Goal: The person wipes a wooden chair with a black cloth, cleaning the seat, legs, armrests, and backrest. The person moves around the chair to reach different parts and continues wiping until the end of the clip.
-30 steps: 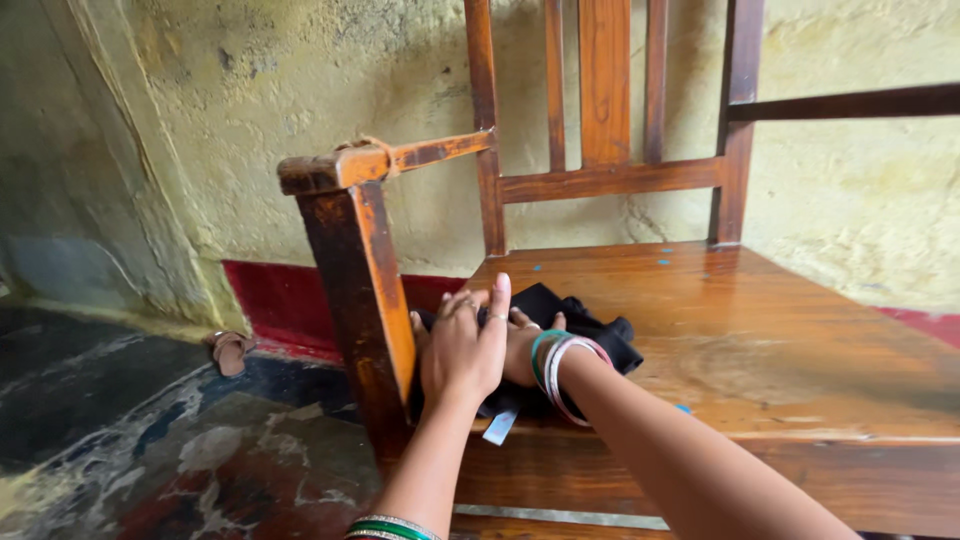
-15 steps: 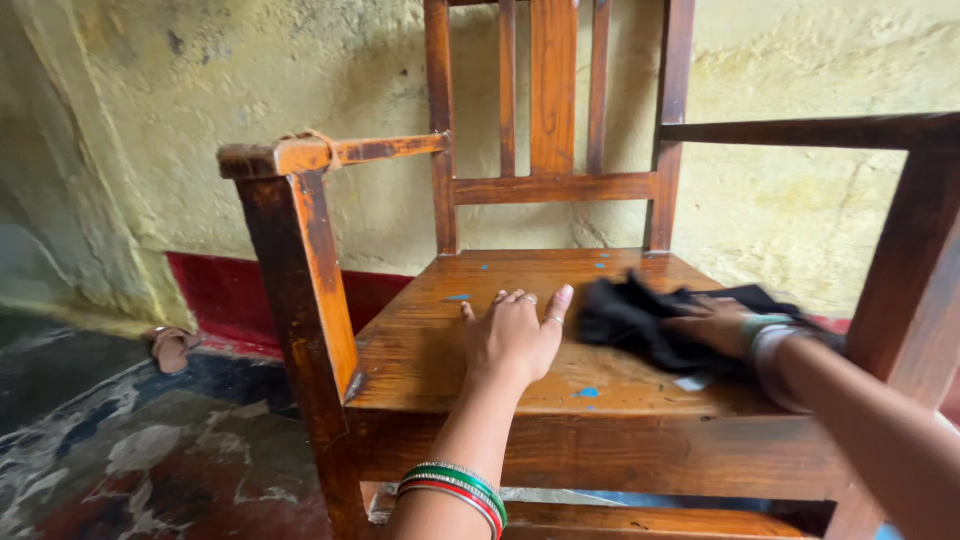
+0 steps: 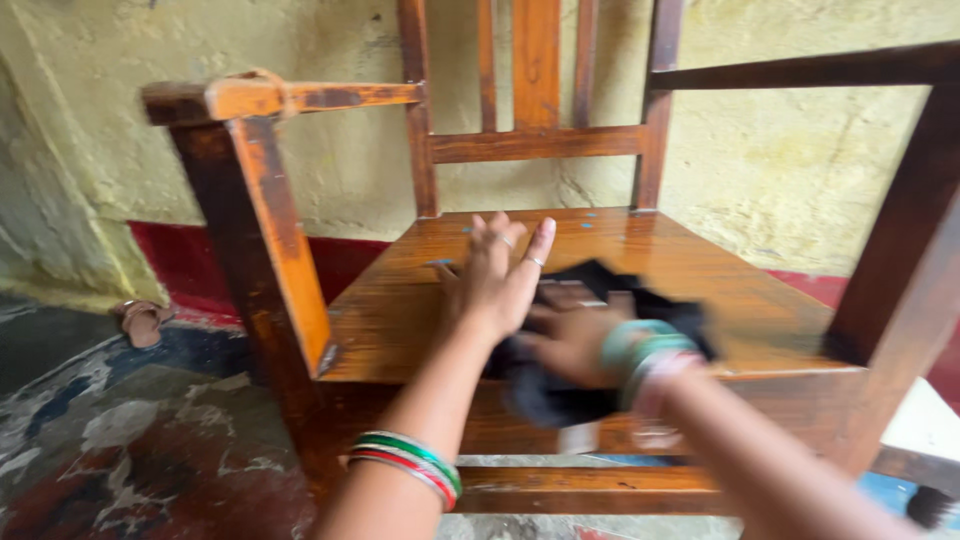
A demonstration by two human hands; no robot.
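Wooden chair (image 3: 690,270) at centre, backrest against the wall (image 3: 800,180) behind. Cloth (image 3: 560,395) on the seat, near its front edge. Right hand (image 3: 575,340) on the cloth; left hand (image 3: 495,280) just left of it, over the seat, fingers spread. Armrest (image 3: 280,98) at left, above its front post. Floor (image 3: 120,440) below and left of the chair. Sandal (image 3: 140,320) on the floor, far left, near the wall's base.
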